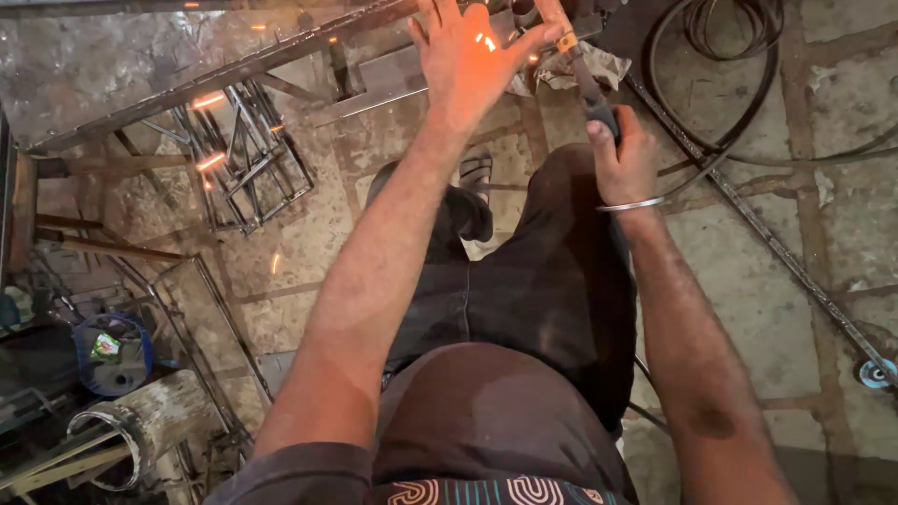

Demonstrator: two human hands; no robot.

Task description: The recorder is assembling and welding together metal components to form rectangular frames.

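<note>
Two hands: right [625,161] grips black handle [593,93].

One small green-and-red packet [105,347] — lying in the blue tub [89,329], far left.

left hand [465,58] fingertips cut off at top edge, tool [587,79] head out of frame, cable coil [739,37] cropped

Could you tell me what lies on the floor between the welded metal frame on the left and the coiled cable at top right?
In the head view, the person's two hands: left hand spread on the metalwork, right hand gripping the dark tool handle.
</note>
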